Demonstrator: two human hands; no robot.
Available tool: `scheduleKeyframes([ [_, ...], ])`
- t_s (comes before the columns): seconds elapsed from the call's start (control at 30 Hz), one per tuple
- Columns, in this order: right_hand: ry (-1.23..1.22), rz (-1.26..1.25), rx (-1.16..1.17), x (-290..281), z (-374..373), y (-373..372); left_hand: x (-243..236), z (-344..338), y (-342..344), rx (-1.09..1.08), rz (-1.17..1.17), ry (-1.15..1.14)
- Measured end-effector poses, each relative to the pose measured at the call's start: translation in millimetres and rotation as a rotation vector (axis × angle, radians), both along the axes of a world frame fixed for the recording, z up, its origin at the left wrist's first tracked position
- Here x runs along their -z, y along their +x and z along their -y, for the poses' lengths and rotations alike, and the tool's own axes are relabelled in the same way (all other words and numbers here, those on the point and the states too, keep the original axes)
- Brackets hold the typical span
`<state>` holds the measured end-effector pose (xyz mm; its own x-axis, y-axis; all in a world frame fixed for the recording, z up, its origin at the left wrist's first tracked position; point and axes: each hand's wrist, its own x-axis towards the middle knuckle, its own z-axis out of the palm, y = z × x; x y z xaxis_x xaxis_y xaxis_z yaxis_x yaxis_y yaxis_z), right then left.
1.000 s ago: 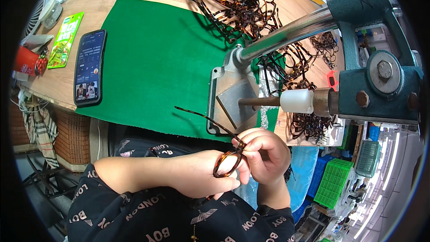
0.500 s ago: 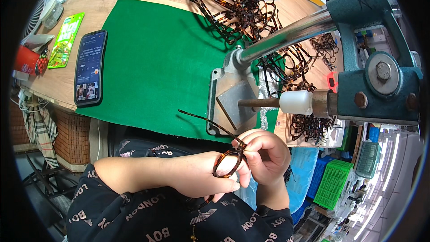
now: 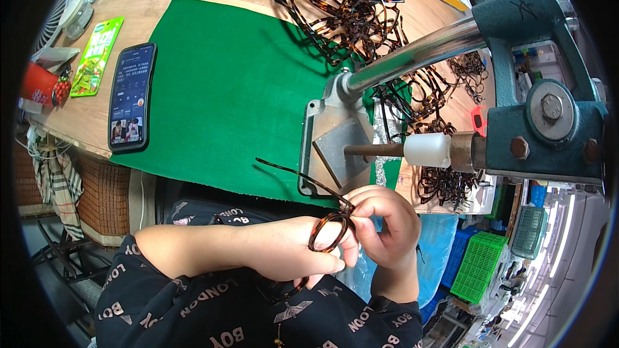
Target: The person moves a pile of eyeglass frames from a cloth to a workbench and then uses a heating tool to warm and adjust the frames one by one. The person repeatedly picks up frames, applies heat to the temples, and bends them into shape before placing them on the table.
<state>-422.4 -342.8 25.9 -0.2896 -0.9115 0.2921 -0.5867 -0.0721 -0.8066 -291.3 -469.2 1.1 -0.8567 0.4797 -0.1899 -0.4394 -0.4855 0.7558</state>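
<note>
A tortoiseshell eyeglass frame [image 3: 312, 240] is held between both hands in front of my body, below the green mat's near edge. My left hand [image 3: 298, 249] is closed around its lower part, with one round rim showing over the fingers. With thumb and fingers my right hand [image 3: 385, 224] pinches the corner where the temple joins the rim. That temple [image 3: 293, 173] sticks out over the mat toward the upper left. Another end of the frame shows below my left hand, dark against my shirt. What lies inside the fingers is hidden.
Just beyond my hands stands a teal bench press [image 3: 451, 90] with a metal base and white sleeve. Tangled tortoiseshell frames [image 3: 345, 6] pile behind it, with more to its right. A phone [image 3: 132, 96] lies on the green mat's [image 3: 219, 84] left edge, beside a green packet [image 3: 97, 55].
Both hands keep their hold on the eyeglass frame and have barely moved. The view has shifted very slightly.
</note>
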Motion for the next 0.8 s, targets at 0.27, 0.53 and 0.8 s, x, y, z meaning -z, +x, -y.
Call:
scheduleKeyframes([
  [0.27, -0.029, 0.063, 0.039, 3.7, -0.2, 0.7, -0.3, 0.5, -1.2, 0.021, -0.001, 0.007],
  [0.53, -0.025, 0.033, 0.012, 2.2, -0.3, -2.0, 0.5, 1.0, -1.7, 0.036, -0.016, 0.022],
  [0.8, -0.033, 0.275, 0.03, 10.9, -6.2, -1.2, -4.3, 2.9, -1.0, 0.05, -0.037, 0.062],
])
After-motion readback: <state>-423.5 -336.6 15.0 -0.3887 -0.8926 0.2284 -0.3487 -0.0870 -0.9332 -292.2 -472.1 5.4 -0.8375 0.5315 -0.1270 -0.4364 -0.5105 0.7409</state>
